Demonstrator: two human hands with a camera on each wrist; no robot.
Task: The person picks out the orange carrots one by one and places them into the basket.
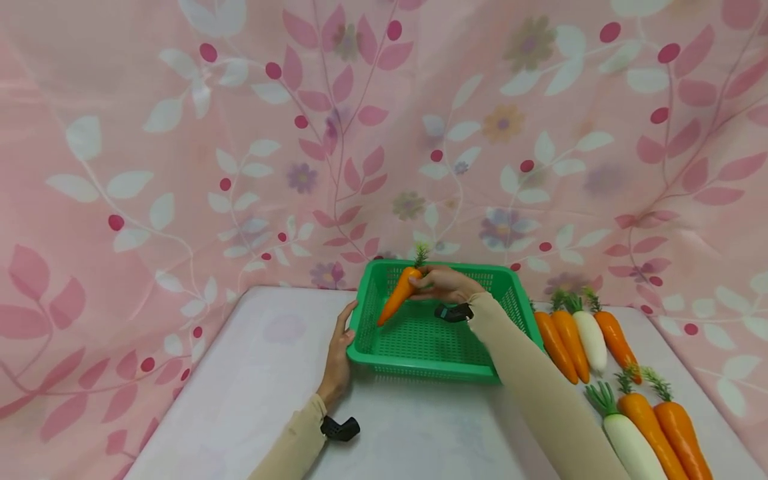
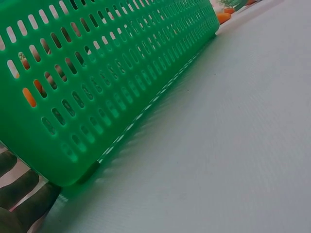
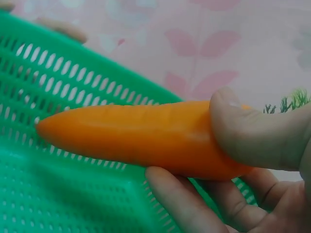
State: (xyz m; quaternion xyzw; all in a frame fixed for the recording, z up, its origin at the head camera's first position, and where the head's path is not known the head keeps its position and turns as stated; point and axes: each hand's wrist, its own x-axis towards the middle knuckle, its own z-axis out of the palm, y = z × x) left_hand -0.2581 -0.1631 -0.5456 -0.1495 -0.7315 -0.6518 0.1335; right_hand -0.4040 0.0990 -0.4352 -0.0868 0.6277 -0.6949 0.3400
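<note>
My right hand (image 1: 444, 283) pinches an orange carrot (image 1: 399, 297) near its leafy top, thumb on one side and fingers on the other. The carrot is tilted over a green plastic basket (image 1: 420, 371), its tip pointing down toward the left. In the right wrist view the whole carrot body (image 3: 131, 133) shows, and its green leaves are partly hidden behind the thumb. My left hand (image 1: 339, 353) rests against the outside of the basket's left wall, fingers extended along it. The left wrist view catches only a few dark fingers (image 2: 24, 194) at the basket's lower corner.
Right of the basket lie several carrots (image 1: 612, 340) and a white radish (image 1: 591, 340) in a row. Nearer the front are another white radish (image 1: 633, 443) and more carrots (image 1: 681, 433). A pink floral cloth (image 1: 384, 133) hangs behind the white table (image 1: 240, 393).
</note>
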